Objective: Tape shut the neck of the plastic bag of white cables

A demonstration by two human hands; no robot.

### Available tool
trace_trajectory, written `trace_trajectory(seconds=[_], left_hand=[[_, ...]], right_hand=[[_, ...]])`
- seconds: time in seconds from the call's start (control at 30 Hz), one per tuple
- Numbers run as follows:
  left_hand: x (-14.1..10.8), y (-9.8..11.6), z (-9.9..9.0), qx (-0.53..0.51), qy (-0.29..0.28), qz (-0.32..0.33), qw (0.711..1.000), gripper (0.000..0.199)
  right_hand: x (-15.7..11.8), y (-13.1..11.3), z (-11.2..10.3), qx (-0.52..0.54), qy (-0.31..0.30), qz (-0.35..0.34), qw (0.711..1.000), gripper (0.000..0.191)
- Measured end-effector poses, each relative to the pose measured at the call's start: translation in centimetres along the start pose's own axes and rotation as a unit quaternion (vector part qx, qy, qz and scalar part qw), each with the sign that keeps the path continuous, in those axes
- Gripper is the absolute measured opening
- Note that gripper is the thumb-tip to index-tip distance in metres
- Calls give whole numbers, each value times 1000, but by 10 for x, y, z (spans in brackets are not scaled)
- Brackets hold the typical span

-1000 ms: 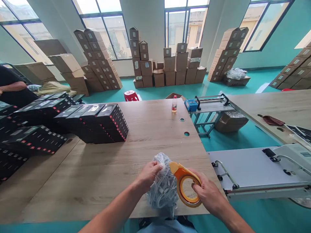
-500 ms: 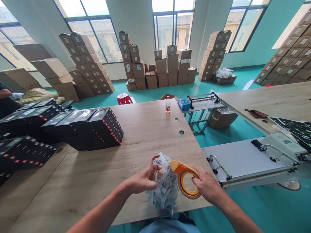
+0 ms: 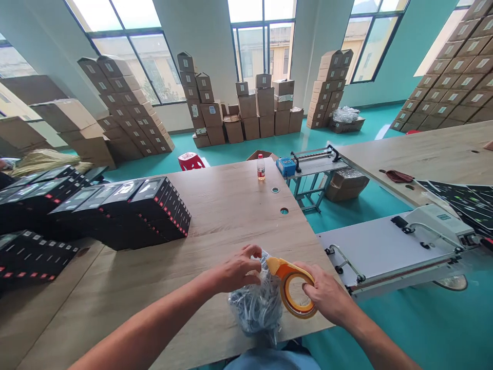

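Note:
A clear plastic bag (image 3: pixel 256 308) filled with grey-white, cord-like items stands on the wooden table close to my body. At its gathered top, my left hand (image 3: pixel 242 268) reaches in from the left, fingers curved and apart; whether the fingertips touch the plastic is unclear. My right hand (image 3: pixel 321 288) is closed around an orange tape dispenser (image 3: pixel 285 267) with a roll of tape in it. The dispenser's pale yellow tip lies against or just beside the upper right of the bag.
Stacks of black boxes (image 3: pixel 150 210) occupy the table's left. A drink bottle (image 3: pixel 261 168) stands near the far edge, with two round cable holes nearby. On the right is a white-topped machine (image 3: pixel 370 252). Cardboard cartons (image 3: pixel 265 110) line the windows behind a red stool (image 3: pixel 191 161).
My left hand has turned and drawn its fingers closer together over the bag's top. The right hand and dispenser have barely moved. The whole view has shifted slightly.

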State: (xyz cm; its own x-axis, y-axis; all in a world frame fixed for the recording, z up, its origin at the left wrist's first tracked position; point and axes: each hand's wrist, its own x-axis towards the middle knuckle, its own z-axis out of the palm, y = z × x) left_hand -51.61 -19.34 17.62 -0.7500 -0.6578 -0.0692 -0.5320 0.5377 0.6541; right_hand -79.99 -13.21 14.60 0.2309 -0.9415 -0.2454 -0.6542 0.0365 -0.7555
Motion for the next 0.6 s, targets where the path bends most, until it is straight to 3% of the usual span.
trace_trajectory(seconds=[0.1,0.2,0.3,0.43,0.6], left_hand=[[7,-1,0,-12,-15,15,1000,18],[11,-2,1,-16,-10,-13,1000,18],[14,-2,5,-18,15,-80,997,25],[23,-1,12,-33,36,-202,978,29],[39,9,24,-100,21,-328,939,31]], right_hand=[[-1,-5,-1,6,0,-5,1000,61],[-7,-10,-3,20,-21,-9,1000,62],[-23,-11,-5,39,-36,-3,999,61],[-49,-20,-3,45,-5,35,998,60],[-63,-37,34,22,21,99,995,64]])
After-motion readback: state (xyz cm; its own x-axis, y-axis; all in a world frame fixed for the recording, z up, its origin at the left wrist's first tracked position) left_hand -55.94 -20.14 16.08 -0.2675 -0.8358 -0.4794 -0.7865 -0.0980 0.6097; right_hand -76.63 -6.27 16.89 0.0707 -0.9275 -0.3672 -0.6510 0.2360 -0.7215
